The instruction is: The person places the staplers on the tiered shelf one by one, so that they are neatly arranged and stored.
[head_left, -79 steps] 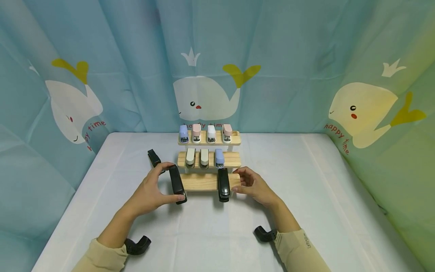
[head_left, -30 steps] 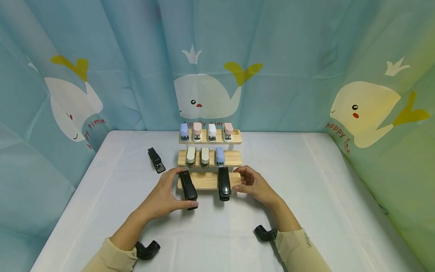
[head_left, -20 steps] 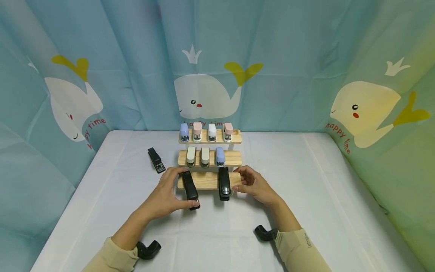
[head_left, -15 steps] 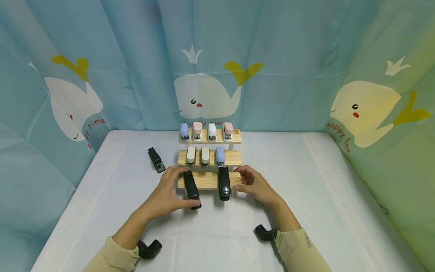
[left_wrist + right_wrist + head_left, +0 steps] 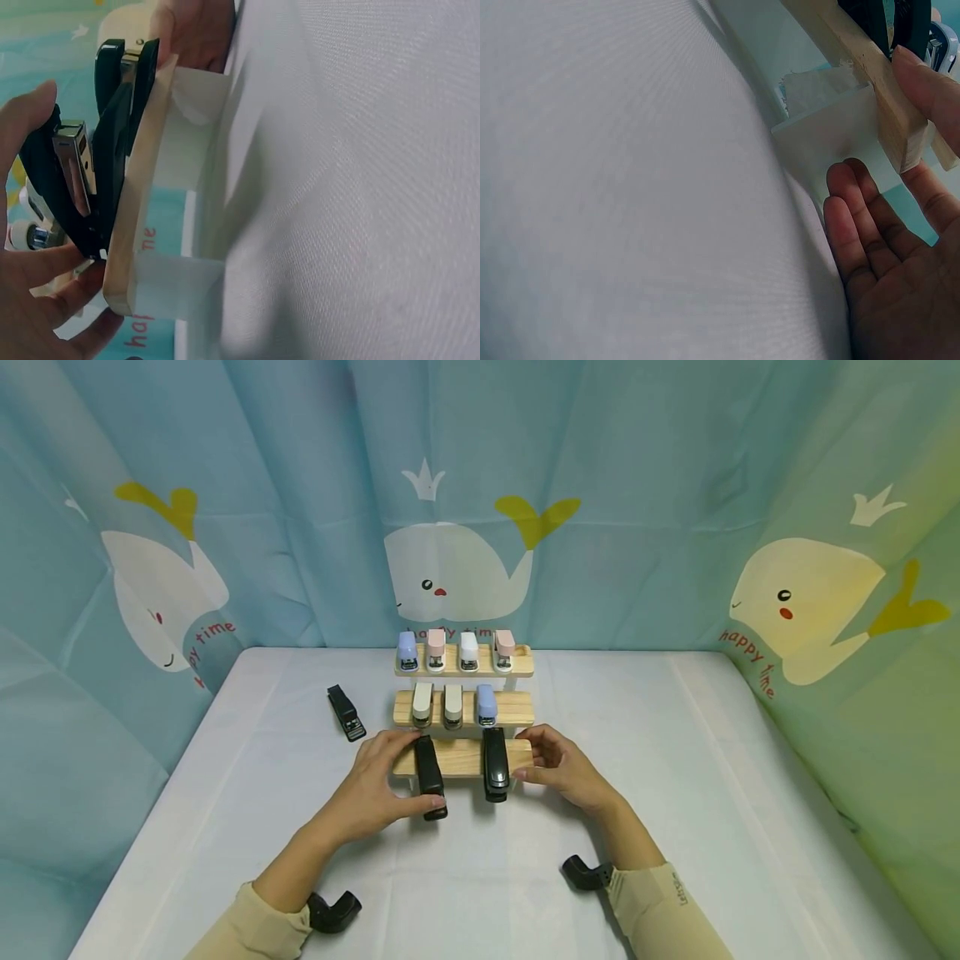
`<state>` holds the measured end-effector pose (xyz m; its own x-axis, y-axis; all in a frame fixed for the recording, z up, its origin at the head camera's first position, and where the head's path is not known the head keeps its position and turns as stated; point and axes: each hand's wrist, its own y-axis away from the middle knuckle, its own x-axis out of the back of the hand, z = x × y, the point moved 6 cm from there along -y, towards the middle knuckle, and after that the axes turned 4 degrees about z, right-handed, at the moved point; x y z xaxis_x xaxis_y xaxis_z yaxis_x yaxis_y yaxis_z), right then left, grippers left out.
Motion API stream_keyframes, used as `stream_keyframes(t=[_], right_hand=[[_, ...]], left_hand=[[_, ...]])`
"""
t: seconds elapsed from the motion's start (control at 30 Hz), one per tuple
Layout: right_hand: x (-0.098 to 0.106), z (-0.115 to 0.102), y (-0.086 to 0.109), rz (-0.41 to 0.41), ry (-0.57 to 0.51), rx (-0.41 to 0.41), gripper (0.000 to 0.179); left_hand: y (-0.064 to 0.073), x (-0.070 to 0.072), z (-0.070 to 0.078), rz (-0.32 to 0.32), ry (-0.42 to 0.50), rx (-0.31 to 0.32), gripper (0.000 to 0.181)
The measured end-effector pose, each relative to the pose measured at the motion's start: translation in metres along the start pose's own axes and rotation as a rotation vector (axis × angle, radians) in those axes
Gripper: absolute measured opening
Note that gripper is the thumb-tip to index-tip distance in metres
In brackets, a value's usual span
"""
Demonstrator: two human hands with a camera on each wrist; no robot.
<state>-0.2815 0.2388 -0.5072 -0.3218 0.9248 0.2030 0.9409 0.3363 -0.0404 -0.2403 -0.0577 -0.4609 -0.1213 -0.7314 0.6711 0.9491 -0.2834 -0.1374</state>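
My left hand (image 5: 363,797) holds a black stapler (image 5: 430,768) lengthwise at the left part of the bottom wooden shelf (image 5: 461,758), thumb at its near end and fingers at its far end. In the left wrist view this stapler (image 5: 49,184) gapes, its metal magazine showing; its base lies along the board. A second black stapler (image 5: 495,764) sits on the same shelf's right part. At that shelf's right end is my right hand (image 5: 562,768). The right wrist view shows its thumb and index finger gripping the board (image 5: 900,112), other fingers near the clear support (image 5: 832,124).
Another black stapler (image 5: 346,713) lies on the white tabletop (image 5: 675,777) left of the rack. Small beige and lilac staplers stand on the middle shelf (image 5: 517,710); lilac, pink and white ones stand on the top shelf (image 5: 522,667). A whale-print curtain (image 5: 637,577) hangs behind.
My left hand has carried the black stapler rightward from beside the rack onto the bottom shelf, and turned it slightly straighter. The right hand has stayed at the shelf's right end.
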Motion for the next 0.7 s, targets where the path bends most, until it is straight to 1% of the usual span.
stream_keyframes(t=[0.2,0.33,0.53,0.7], right_hand=[[0.000,0.000,-0.001,0.000,-0.002,0.018,0.053],[0.000,0.002,-0.002,0.002,-0.003,0.024,0.053],[0.001,0.003,-0.002,0.003,-0.004,0.020,0.052],[0.000,0.001,-0.001,0.003,-0.005,0.015,0.053]], left_hand=[[0.001,-0.002,0.001,0.000,-0.006,0.021,0.104],[0.001,-0.003,0.004,0.004,0.000,0.026,0.101],[0.000,-0.003,0.011,0.019,0.003,0.009,0.095],[-0.002,-0.005,0.014,0.030,-0.019,-0.001,0.094]])
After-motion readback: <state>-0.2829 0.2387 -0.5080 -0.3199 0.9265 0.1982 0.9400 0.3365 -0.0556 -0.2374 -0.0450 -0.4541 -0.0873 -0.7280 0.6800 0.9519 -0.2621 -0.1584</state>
